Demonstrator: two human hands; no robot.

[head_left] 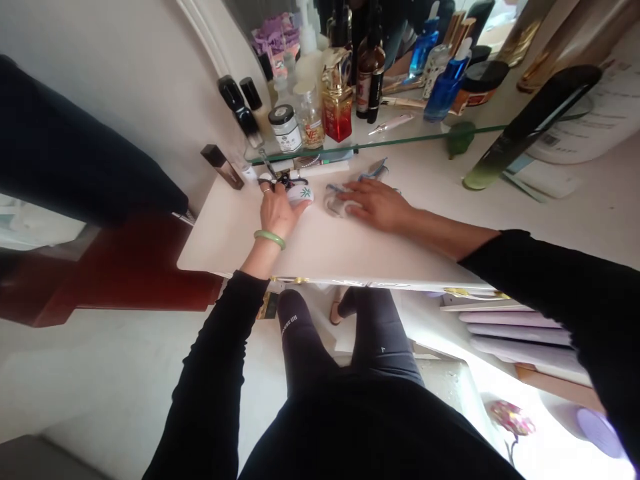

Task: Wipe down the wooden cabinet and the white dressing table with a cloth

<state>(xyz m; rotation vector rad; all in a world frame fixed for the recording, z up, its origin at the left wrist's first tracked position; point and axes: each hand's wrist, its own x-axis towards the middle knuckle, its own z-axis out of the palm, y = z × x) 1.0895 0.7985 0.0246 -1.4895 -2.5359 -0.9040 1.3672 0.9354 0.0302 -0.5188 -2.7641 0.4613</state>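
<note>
On a white tabletop [320, 247], my left hand [277, 212], with a green bangle [269, 239] on its wrist, grips a small pair of black-handled scissors [274, 179] near the table's far edge. A round white container with a green emblem [301, 194] lies against that hand's fingers. My right hand [377, 205] rests palm down on a piece of clear plastic [336, 203], its fingers spread slightly. Just beyond those fingers lies a pale blue curved strip [374, 171]. The small objects under both hands are partly hidden.
A glass shelf [380, 135] along the table's far side carries several cosmetic bottles and jars, including blue bottles [440, 83] and a red-and-gold bottle [337, 110]. A tall black-and-green bottle [533, 127] stands to the right. Dark fabric [80, 147] hangs at left; my legs show below the table.
</note>
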